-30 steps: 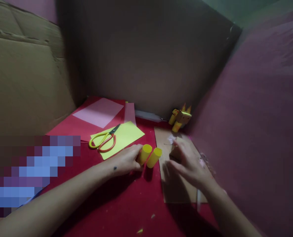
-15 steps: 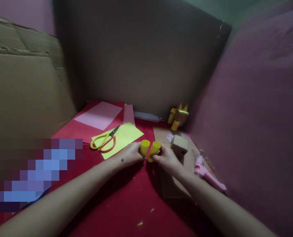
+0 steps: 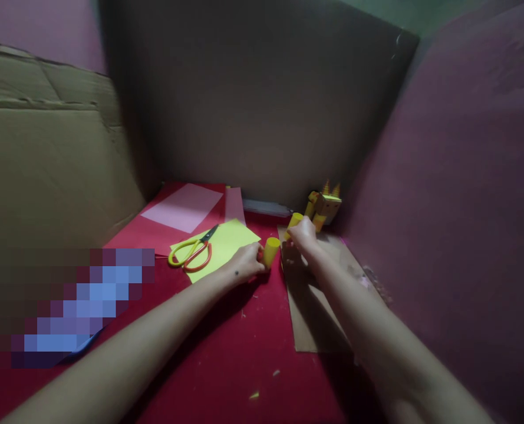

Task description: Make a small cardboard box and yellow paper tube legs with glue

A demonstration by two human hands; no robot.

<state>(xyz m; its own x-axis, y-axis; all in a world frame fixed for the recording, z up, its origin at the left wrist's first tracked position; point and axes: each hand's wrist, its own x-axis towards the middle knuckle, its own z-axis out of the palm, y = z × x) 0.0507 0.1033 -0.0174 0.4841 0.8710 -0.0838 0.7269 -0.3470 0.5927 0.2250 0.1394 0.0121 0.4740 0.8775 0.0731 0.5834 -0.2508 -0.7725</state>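
Note:
My left hand is closed on a yellow paper tube above the red surface, beside the yellow sheet. Farther forward and to the right, my right hand grips another yellow tube over the far end of a flat cardboard piece. Just past my right hand stands a small cardboard figure with yellow tubes and spiky orange horns. Scissors with yellow and red handles lie on the yellow sheet.
Red sheets and a pink sheet lie at the back left. A dark panel rises behind, cardboard stands left, and a pink wall is at the right. Paper scraps dot the red surface.
My hands have moved apart. The right one went forward and right with its tube; the left shifted slightly right and up. My right arm now hides most of the pink glue gun.

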